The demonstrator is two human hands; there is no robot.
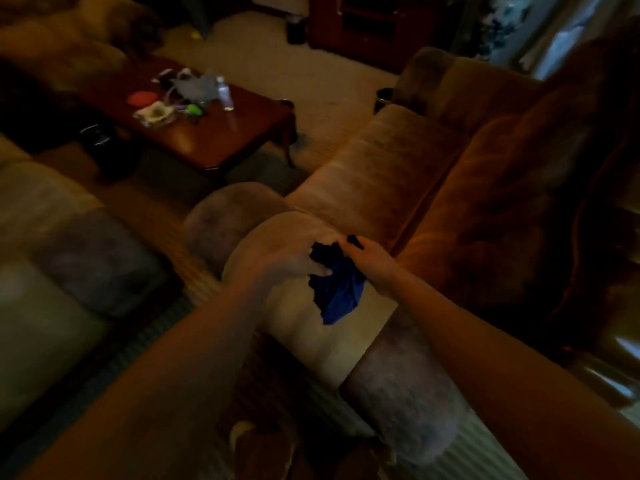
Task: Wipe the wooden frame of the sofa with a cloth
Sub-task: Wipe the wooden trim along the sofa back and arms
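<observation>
A blue cloth (337, 292) hangs between both my hands above the padded armrest (311, 323) of a tan sofa (398, 188). My left hand (291, 265) grips the cloth's left edge, blurred by motion. My right hand (367, 261) pinches the cloth's upper right edge. The sofa's back cushions (502, 209) rise on the right. No wooden part of the sofa frame shows clearly in this dim, blurred view.
A dark wooden coffee table (221, 133) stands at the upper left, carrying a water bottle (225, 93), a pink lid (142, 98) and small clutter. Another sofa (52, 237) sits at the left. A dark wooden cabinet (374, 26) stands at the far wall.
</observation>
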